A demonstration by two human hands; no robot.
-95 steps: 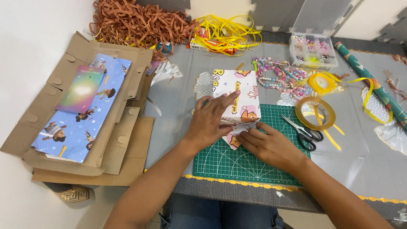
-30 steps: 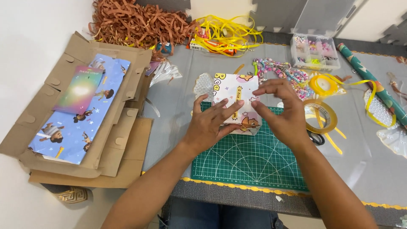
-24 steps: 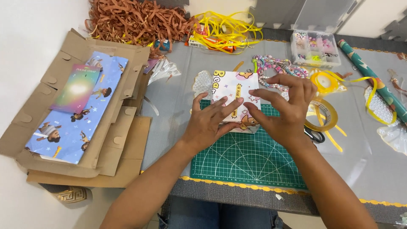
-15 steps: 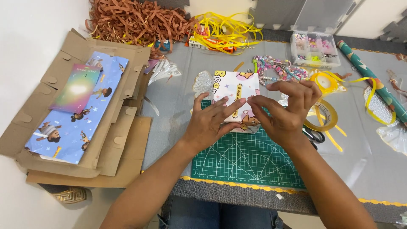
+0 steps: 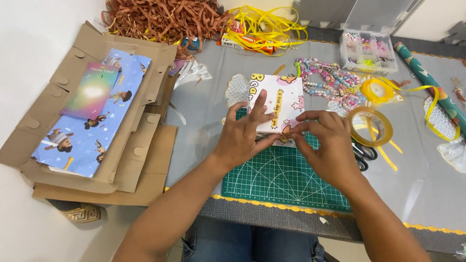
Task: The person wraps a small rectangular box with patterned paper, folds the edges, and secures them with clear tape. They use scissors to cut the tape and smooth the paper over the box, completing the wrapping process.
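A small white paper packet with cartoon prints and a yellow strip lies at the top of the green cutting mat. My left hand lies flat on the packet's lower left, fingers spread and pressing it down. My right hand pinches and presses the packet's lower right edge with thumb and fingertips. Both hands meet at the packet's near edge.
Scissors, a roll of clear tape and yellow ribbon lie right of the mat. Beads and a clear bead box sit behind. Flat cardboard with blue printed wrapping paper lies left; brown paper shreds at the back.
My right hand came down from the packet's upper right to its lower edge, now pressing next to my left hand. The left hand stayed on the packet.
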